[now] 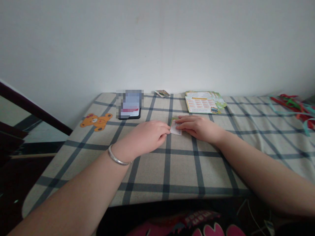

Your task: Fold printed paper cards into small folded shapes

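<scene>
A small printed paper card (175, 128) lies on the checked tablecloth (152, 170) at the middle of the table. My right hand (198, 127) rests on its right part, fingers stretched out flat and covering some of the print. From the left, my left hand (151, 133) reaches the card's left edge with fingertips pressed together there; a silver bangle circles that wrist. Behind my right hand sits a stack of green-edged printed cards (200, 104). Farther back, near the wall, is a small folded paper piece (162, 93).
A phone (130, 109), partly blurred out, lies at the back left. Beside it is a flat orange bear figure (96, 122). Red and green ribbons (299, 109) lie in a heap at the right. A white wall (157, 46) rises directly behind the table.
</scene>
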Demonstrator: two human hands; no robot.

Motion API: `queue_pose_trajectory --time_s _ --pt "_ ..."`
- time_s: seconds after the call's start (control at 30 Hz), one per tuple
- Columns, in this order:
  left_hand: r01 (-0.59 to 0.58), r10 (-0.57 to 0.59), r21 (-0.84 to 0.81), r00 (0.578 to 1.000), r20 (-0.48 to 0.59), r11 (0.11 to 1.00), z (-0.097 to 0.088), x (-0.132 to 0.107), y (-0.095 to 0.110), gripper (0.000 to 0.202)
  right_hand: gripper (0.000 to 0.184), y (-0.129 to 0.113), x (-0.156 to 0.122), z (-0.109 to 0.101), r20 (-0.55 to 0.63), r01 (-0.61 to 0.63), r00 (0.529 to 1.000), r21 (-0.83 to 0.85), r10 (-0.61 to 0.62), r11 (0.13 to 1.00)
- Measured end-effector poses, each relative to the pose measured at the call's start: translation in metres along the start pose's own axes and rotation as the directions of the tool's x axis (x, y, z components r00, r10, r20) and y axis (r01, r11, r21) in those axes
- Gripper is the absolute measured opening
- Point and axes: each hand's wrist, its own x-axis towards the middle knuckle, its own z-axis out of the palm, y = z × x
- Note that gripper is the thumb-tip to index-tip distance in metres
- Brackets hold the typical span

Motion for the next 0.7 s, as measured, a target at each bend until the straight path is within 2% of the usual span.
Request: queue_pose_trajectory --time_s 0.27,0.47,0.7 --pt "0.005 -0.005 0.024 1.0 0.004 1.0 0.0 0.002 0.002 0.025 0.028 0.003 0.001 0.002 0.0 0.004 1.0 -0.006 -0.004 1.0" --pt "0.002 -0.003 0.077 1.0 0.006 0.997 -0.002 0.002 0.007 0.027 0.028 0.006 0.003 0.008 -0.071 0.024 0.997 0.041 -0.021 0.999" --pt "-0.013 0.014 0.07 1.0 -0.026 0.997 0.002 0.002 0.014 0.03 0.029 0.01 0.004 0.013 -0.085 0.02 0.996 0.033 -0.017 0.999"
